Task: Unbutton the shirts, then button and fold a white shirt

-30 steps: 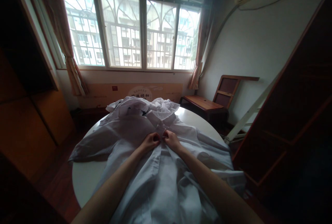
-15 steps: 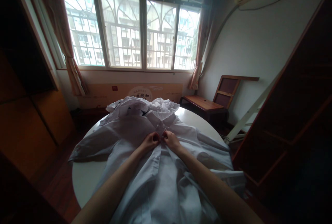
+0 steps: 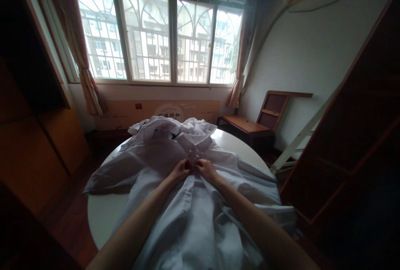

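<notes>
shirt spread on counter, frame centre | left hand and right hand side by side, each pinched on the placket below collar | likely light, limp, creases easily; best gripped by the placket edges | more clothes heaped behind

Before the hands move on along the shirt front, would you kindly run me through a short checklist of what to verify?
1. Left hand pinches the white shirt at its front opening, just below the collar: ok.
2. Right hand pinches the opposite edge, fingertips meeting the left's: ok.
3. Button actually fastened: cannot tell, the fingers hide it.
4. Shirt lies front-up on the round table: ok.
5. Shirt fully on the table: not ok, the right side hangs over the edge.
6. Crumpled white clothes behind the collar, touching it: not ok.
</notes>
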`<state>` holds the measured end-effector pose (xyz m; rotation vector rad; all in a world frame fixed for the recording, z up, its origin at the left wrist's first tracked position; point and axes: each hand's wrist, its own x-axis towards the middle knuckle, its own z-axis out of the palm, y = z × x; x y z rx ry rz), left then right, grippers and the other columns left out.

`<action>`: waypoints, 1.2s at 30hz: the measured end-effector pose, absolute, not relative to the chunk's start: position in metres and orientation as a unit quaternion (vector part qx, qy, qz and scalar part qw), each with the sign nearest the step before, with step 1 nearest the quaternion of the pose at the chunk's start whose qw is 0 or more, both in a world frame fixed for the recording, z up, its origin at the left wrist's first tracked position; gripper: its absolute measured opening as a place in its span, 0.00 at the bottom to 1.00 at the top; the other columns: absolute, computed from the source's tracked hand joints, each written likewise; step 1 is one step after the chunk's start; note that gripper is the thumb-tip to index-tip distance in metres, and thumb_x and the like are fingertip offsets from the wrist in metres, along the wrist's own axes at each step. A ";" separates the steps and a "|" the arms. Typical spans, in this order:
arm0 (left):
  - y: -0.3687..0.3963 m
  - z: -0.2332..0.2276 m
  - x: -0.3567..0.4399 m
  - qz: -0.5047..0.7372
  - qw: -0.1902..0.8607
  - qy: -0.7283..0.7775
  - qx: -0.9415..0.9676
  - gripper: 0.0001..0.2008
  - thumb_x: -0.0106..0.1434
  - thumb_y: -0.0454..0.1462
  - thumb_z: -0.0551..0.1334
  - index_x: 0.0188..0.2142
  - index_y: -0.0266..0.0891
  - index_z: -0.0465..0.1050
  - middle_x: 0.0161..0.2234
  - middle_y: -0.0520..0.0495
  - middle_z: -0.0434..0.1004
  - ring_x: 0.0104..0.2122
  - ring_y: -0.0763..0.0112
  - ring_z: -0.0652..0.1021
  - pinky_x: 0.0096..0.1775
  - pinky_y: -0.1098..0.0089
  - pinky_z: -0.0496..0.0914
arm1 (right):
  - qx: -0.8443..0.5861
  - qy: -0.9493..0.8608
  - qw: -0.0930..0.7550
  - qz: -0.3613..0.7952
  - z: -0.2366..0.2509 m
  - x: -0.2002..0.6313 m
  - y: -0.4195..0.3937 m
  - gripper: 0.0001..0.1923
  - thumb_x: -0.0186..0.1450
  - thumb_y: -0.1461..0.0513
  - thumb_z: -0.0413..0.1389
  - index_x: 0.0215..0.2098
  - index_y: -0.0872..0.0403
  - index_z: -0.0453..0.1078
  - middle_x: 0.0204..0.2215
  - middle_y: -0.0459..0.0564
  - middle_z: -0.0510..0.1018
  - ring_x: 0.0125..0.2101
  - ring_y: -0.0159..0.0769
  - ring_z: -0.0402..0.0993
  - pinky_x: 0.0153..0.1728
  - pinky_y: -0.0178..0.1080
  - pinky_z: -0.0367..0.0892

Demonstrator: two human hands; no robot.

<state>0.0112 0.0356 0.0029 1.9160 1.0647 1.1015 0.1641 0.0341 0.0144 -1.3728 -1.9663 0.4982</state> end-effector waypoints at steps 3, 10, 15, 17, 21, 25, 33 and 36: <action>0.036 0.003 0.011 0.421 0.333 0.417 0.734 0.03 0.46 0.31 0.59 0.21 0.34 0.64 0.20 0.55 0.65 0.23 0.77 0.65 0.27 0.76 0.59 | -0.523 -0.759 0.338 0.191 0.014 0.164 0.033 0.07 0.55 0.64 0.55 0.29 0.58 0.74 0.28 0.51 0.77 0.30 0.35 0.71 0.32 0.33 0.61; 0.036 0.003 0.011 0.422 0.316 0.426 0.735 0.05 0.46 0.33 0.59 0.20 0.35 0.62 0.19 0.55 0.63 0.22 0.77 0.64 0.26 0.75 0.58 | -0.524 -0.746 0.350 0.215 0.017 0.164 0.032 0.12 0.55 0.59 0.53 0.25 0.59 0.74 0.22 0.49 0.76 0.23 0.32 0.69 0.24 0.31 0.58; 0.037 0.002 0.011 0.422 0.308 0.425 0.739 0.02 0.45 0.30 0.58 0.21 0.34 0.63 0.20 0.55 0.65 0.23 0.77 0.65 0.26 0.76 0.59 | -0.544 -0.709 0.344 0.288 0.017 0.166 0.040 0.14 0.54 0.63 0.48 0.20 0.59 0.73 0.16 0.47 0.73 0.19 0.28 0.63 0.21 0.30 0.54; 0.036 0.002 0.010 0.424 0.310 0.421 0.739 0.02 0.45 0.29 0.58 0.21 0.34 0.64 0.20 0.55 0.65 0.23 0.77 0.66 0.26 0.76 0.59 | -0.539 -0.704 0.331 0.323 0.017 0.169 0.042 0.12 0.52 0.64 0.49 0.17 0.60 0.71 0.12 0.44 0.68 0.16 0.26 0.59 0.19 0.30 0.51; 0.033 0.005 0.009 0.429 0.313 0.425 0.733 0.02 0.44 0.28 0.57 0.20 0.33 0.66 0.19 0.55 0.65 0.22 0.77 0.66 0.26 0.77 0.59 | -0.495 -0.710 0.319 0.387 0.018 0.173 0.041 0.08 0.48 0.65 0.51 0.17 0.60 0.69 0.10 0.40 0.61 0.14 0.23 0.53 0.16 0.29 0.47; 0.031 0.007 0.010 0.432 0.318 0.422 0.731 0.04 0.43 0.27 0.55 0.20 0.33 0.67 0.19 0.54 0.66 0.22 0.77 0.67 0.26 0.77 0.59 | -0.485 -0.723 0.321 0.372 0.017 0.173 0.039 0.07 0.47 0.66 0.52 0.20 0.61 0.72 0.13 0.42 0.67 0.17 0.24 0.58 0.19 0.28 0.52; 0.028 0.012 0.010 0.438 0.331 0.414 0.726 0.06 0.42 0.27 0.54 0.20 0.33 0.68 0.19 0.53 0.68 0.23 0.76 0.67 0.27 0.76 0.60 | -0.513 -0.745 0.325 0.277 0.019 0.166 0.035 0.07 0.48 0.66 0.55 0.24 0.59 0.74 0.22 0.48 0.76 0.24 0.31 0.69 0.25 0.29 0.60; 0.028 0.013 0.010 0.434 0.340 0.411 0.726 0.06 0.41 0.26 0.54 0.20 0.33 0.67 0.19 0.53 0.68 0.22 0.76 0.67 0.26 0.76 0.60 | -0.530 -0.748 0.309 0.253 0.020 0.165 0.034 0.08 0.48 0.67 0.55 0.26 0.60 0.75 0.23 0.49 0.77 0.25 0.32 0.71 0.26 0.30 0.61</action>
